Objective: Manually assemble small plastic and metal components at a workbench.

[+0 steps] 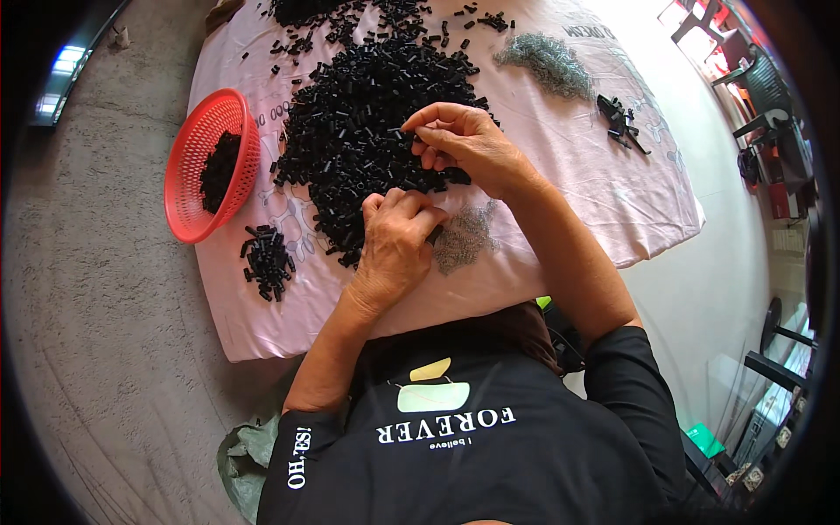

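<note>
A broad heap of small black tubular plastic pieces [350, 114] spreads over the cloth in front of me. My left hand [395, 238] is curled closed at the heap's near edge, with the dark end of one black piece [435, 234] showing by its fingertips. Just beside it lies a small pile of thin silvery wire-like metal parts [465, 241]. Farther up, my right hand [468, 144] hovers over the heap's right side, thumb and forefinger pinched together. Whatever sits in that pinch is too small to make out.
A red plastic basket [178, 199] with black pieces inside stands at the left edge of the pink cloth [595, 192]. Near it is a small black pile [268, 262]. At the far right lie more silvery metal parts [547, 66] and a few longer black pieces [623, 124].
</note>
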Motion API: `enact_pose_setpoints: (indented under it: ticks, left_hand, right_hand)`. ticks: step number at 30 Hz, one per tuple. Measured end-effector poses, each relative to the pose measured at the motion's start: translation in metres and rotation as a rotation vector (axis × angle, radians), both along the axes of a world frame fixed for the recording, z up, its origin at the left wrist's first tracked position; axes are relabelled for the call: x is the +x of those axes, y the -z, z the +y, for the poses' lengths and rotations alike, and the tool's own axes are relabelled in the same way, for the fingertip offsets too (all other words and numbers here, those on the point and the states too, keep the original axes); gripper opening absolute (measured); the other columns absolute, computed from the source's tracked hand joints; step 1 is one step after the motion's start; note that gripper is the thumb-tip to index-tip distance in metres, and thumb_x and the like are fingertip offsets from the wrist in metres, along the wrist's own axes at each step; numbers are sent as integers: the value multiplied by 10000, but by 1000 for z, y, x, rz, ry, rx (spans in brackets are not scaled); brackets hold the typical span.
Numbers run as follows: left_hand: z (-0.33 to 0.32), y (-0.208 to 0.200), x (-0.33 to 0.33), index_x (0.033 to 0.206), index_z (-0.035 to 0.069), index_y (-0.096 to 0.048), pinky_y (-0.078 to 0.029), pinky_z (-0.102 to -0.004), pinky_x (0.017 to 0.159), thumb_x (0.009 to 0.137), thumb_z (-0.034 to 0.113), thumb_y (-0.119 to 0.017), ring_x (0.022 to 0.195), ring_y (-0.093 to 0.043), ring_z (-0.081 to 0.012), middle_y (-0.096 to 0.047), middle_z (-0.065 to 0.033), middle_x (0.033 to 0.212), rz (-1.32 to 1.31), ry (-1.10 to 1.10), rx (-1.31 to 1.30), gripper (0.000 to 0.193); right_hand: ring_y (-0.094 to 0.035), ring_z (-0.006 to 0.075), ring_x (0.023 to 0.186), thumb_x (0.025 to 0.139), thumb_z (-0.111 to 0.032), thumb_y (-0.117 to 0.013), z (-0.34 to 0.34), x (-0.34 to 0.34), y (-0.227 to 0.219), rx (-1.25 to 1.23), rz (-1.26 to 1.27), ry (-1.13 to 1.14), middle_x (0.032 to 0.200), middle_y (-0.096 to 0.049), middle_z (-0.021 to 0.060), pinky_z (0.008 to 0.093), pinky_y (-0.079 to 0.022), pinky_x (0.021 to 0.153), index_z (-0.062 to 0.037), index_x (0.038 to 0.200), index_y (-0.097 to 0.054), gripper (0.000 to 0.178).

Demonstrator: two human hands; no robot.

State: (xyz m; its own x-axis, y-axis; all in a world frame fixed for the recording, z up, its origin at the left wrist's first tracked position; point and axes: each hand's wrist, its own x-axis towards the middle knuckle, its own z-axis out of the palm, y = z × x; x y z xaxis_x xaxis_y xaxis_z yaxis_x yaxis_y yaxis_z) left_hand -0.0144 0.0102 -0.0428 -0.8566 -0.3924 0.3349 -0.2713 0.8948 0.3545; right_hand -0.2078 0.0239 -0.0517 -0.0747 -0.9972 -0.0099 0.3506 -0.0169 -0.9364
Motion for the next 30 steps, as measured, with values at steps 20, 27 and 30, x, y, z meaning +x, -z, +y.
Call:
enact_pose_setpoints:
  ticks: [20,27,30]
  left_hand:
    - [-4,-20,18,945,29,-585,-460,-422,785,713,-73,-519,835,-594,-360,-612,-149,847,186,-297,323,261]
    - [-11,-32,20,1026,6,-596,-482,-273,808,706,-137,-441,849,-606,-160,-621,-76,887,321,-357,379,383]
    - [-13,-24,21,1027,6,-604,-489,-282,817,706,-138,-454,863,-619,-167,-632,-80,897,326,-360,400,383]
  right_hand:
    - [-634,60,782,950,-102,-623,1,2,-1,35,-50,-156,901,-681,34,189,-544,735,8,1136,-666,220]
    - [-631,60,782,960,-104,-606,2,4,-3,13,-93,-220,896,-679,31,193,-539,745,-8,1123,-666,198]
    - [-627,54,771,967,-113,-598,2,5,-3,22,-110,-166,885,-674,26,193,-538,736,-19,1091,-658,167]
